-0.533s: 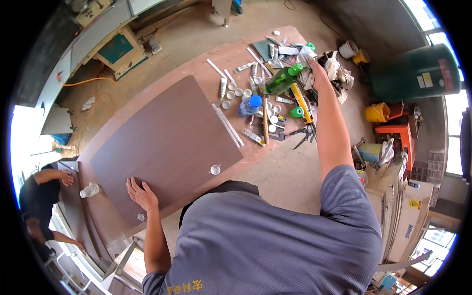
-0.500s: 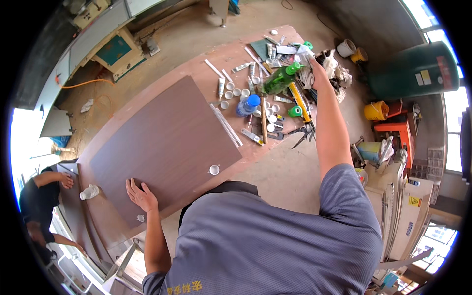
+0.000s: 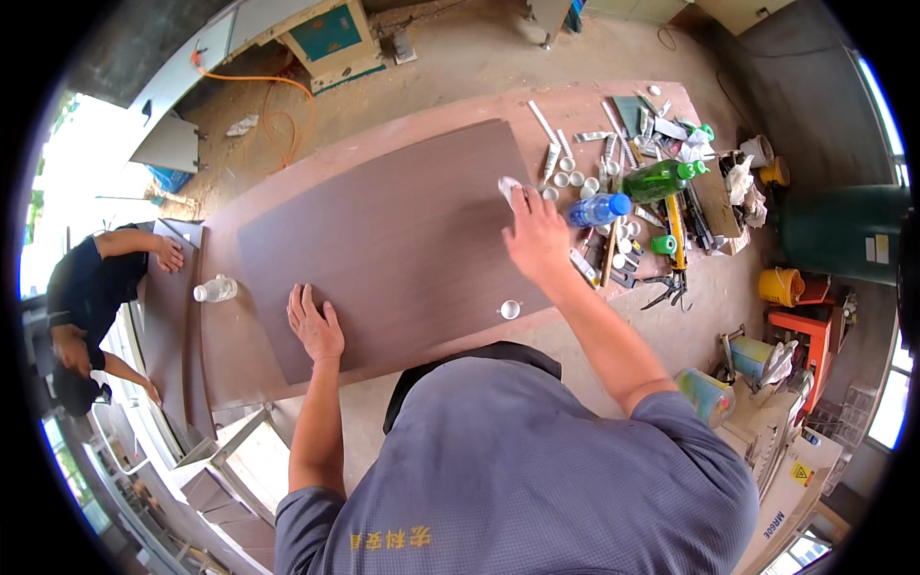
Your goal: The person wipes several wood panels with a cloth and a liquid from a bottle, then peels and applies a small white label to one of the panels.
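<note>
A dark brown wood-grain panel (image 3: 402, 240) lies flat on the worktable. My left hand (image 3: 316, 328) rests on its near left part, fingers spread and lying flat. Over the panel's right end is my right hand (image 3: 539, 238), its fingers closed on a crumpled white rag (image 3: 507, 188). A small white cup (image 3: 510, 310) sits by the panel's near edge. Just right of my right hand lies a clear bottle with a blue cap (image 3: 599, 209). Behind that is a green bottle (image 3: 659, 180), among several small white caps, tubes and a yellow caulking gun (image 3: 678, 235).
A clear bottle (image 3: 216, 288) lies on the table (image 3: 225, 350) left of the panel. At far left another person (image 3: 105, 278) has a hand on long brown boards (image 3: 172, 326). A cardboard box with rags (image 3: 717, 203) stands at the table's right end. Buckets and a green tank (image 3: 834, 235) stand beyond.
My right hand has come back left from the pile at the table's right end, bringing a white rag over the panel. My left hand stays flat on the panel. The view has shifted.
</note>
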